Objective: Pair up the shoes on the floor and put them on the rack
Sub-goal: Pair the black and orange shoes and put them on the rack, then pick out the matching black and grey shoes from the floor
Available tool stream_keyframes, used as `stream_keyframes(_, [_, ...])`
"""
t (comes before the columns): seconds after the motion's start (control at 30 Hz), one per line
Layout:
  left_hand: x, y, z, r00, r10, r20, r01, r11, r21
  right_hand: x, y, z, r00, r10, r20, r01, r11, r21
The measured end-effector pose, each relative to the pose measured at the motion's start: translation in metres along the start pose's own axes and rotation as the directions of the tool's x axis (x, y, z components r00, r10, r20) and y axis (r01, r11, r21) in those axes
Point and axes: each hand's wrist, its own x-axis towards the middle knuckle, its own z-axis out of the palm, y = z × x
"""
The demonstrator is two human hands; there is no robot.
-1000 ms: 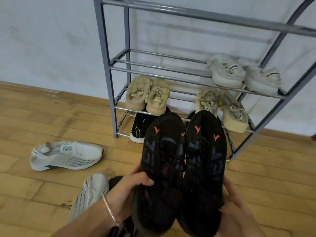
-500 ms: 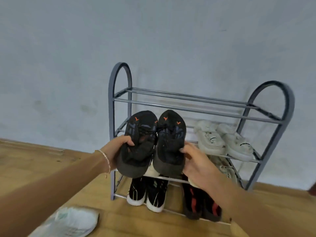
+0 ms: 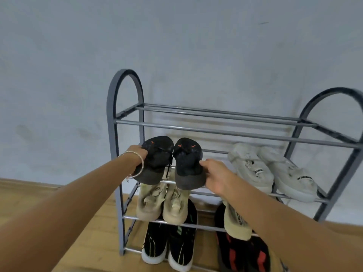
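Note:
I hold a pair of black shoes with orange marks side by side at the left end of the second shelf of the grey metal rack (image 3: 125, 122). My left hand (image 3: 137, 156) grips the left black shoe (image 3: 155, 160) at its outer side. My right hand (image 3: 216, 177) grips the right black shoe (image 3: 187, 163) at its outer side. Both heels overhang the shelf's front bar, toes pointing to the wall. Whether the soles rest on the bars I cannot tell.
A white pair (image 3: 271, 171) sits on the same shelf at the right. Below are a beige pair (image 3: 163, 201) and another beige shoe (image 3: 235, 222). The bottom shelf holds a black-and-white pair (image 3: 169, 244) and a black-and-red pair (image 3: 241, 252). The top shelf is bare.
Both hands have carried the black pair up from near the floor and forward onto the second shelf. The head has risen, so the floor shoes have left the view.

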Motion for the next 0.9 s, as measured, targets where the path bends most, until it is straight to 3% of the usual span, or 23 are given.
stream_keyframes(0.13, [0.001,-0.005,0.004,0.998,0.064,-0.02,-0.06,0.987,0.151,-0.004,-0.006,0.007,0.998,-0.054,0.021,0.058,0.935,-0.349])
stream_keyframes(0.2, [-0.005,0.0,0.004,0.993,0.114,-0.013,-0.111,0.985,0.132,-0.008,-0.012,0.008,0.993,-0.118,0.023,0.116,0.894,-0.432])
stream_keyframes(0.3, [-0.026,0.008,-0.005,0.959,0.276,-0.071,-0.273,0.961,0.042,-0.028,-0.017,0.004,0.967,-0.256,-0.018,0.229,0.893,-0.387])
stream_keyframes(0.4, [-0.065,-0.002,-0.017,0.866,0.489,-0.101,-0.49,0.871,0.014,-0.063,-0.007,0.004,0.911,-0.409,-0.055,0.373,0.874,-0.311])
stream_keyframes(0.47, [-0.1,-0.018,-0.021,0.814,0.579,-0.053,-0.578,0.815,0.038,-0.089,0.011,0.005,0.907,-0.42,-0.029,0.398,0.877,-0.27])
stream_keyframes(0.57, [-0.15,-0.056,-0.021,0.816,0.572,0.083,-0.574,0.819,-0.003,-0.117,0.059,0.006,0.954,-0.301,-0.004,0.292,0.927,-0.237])
stream_keyframes(0.7, [-0.209,-0.131,-0.005,0.878,0.391,0.275,-0.399,0.916,-0.026,-0.144,0.148,-0.004,1.0,-0.019,0.002,0.019,0.975,-0.22])
stream_keyframes(0.8, [-0.239,-0.191,0.015,0.898,0.213,0.385,-0.229,0.974,-0.006,-0.158,0.22,-0.017,0.979,0.202,-0.018,-0.199,0.94,-0.276])
stream_keyframes(0.9, [-0.26,-0.246,0.044,0.903,-0.019,0.43,-0.008,0.998,0.061,-0.177,0.282,-0.03,0.897,0.441,-0.037,-0.432,0.854,-0.29])
